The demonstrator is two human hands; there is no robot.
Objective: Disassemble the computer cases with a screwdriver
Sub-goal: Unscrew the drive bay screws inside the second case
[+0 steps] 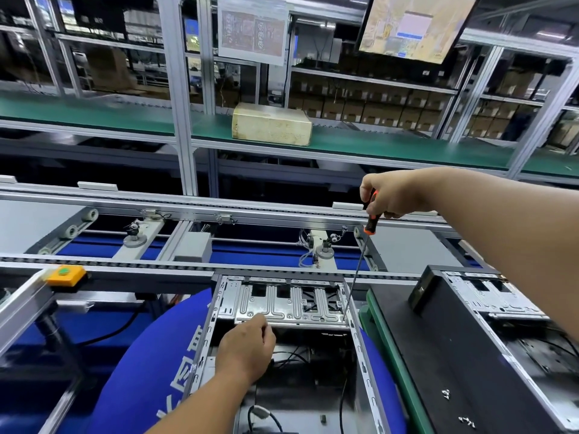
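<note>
An open computer case (365, 364) lies in front of me on a blue cushion (141, 371), its silver drive bracket (282, 303) at the far end. My right hand (394, 194) grips the orange-and-black handle of a long screwdriver (355, 274). The shaft slants down and its tip meets the bracket's right edge. My left hand (247, 349) has its fingers curled on the bracket's near edge. Cables show inside the case below.
A second, black case (463, 355) lies open at the right with loose screws (446, 393) on its panel. A conveyor frame (188, 264) crosses behind, bearing an orange button box (65, 275). A beige box (271, 123) sits on the green shelf beyond.
</note>
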